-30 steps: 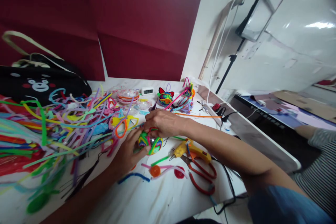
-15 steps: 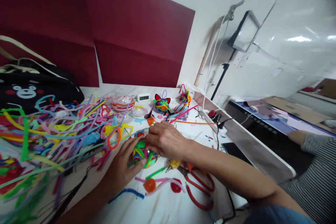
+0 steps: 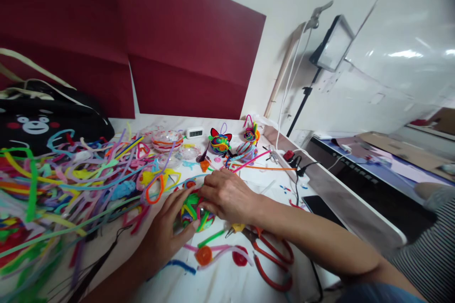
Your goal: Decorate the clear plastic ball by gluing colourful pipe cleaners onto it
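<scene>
A round ball wrapped in colourful pipe cleaners [image 3: 192, 209] rests low on the white table between my hands. My left hand [image 3: 174, 222] curls round its left side, thumb at the front. From the right and above, my right hand [image 3: 227, 194] presses bent fingers onto its top; what its fingertips pinch is hidden. In front lie a short green pipe cleaner [image 3: 211, 238], an orange button-like disc [image 3: 204, 255], a red disc [image 3: 240, 255] and a blue pipe cleaner [image 3: 181, 265]. Red-handled scissors [image 3: 273, 265] lie under my right forearm, beside a yellow-nozzled tool [image 3: 237, 228].
A big heap of pipe cleaners [image 3: 88, 175] spreads over the left, before a black bag [image 3: 53, 120]. Behind stand clear bowls [image 3: 167, 141], a small digital clock [image 3: 194, 132] and a decorated ball [image 3: 220, 142]. A power strip [image 3: 296, 170] and phone [image 3: 322, 208] lie right. A person's striped sleeve [image 3: 430, 241] shows.
Both hands keep their hold on the ball with almost no movement. The view has shifted slightly, and the person at the right has moved a little.
</scene>
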A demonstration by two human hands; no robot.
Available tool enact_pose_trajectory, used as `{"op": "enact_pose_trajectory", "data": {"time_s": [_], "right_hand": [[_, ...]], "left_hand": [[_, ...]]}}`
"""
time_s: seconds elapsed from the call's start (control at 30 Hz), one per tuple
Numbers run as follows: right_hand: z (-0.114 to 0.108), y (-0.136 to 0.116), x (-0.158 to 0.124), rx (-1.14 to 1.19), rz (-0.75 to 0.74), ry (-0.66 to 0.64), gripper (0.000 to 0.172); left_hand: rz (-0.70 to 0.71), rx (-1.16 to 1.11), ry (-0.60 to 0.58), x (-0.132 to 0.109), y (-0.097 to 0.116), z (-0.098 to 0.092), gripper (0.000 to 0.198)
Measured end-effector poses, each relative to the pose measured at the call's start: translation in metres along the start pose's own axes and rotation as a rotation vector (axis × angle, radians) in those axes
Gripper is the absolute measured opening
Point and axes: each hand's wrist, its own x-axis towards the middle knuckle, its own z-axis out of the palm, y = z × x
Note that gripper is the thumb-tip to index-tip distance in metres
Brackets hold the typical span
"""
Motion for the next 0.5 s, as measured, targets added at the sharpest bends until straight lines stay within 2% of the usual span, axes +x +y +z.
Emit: {"op": "enact_pose_trajectory", "data": {"time_s": [0.3, 0.5], "right_hand": [[0.0056, -0.0003, 0.0002, -0.022, -0.002, 0.067, 0.029], [0.0038, -0.0007, 0.0006, -0.018, 0.005, 0.063, 0.026]], "left_hand": [[-0.03, -0.021, -0.011, -0.0014, -0.0011, 0.0009, 0.056], [-0.03, -0.014, -0.004, -0.0026, -0.0042, 0.0015, 0.055]]}}
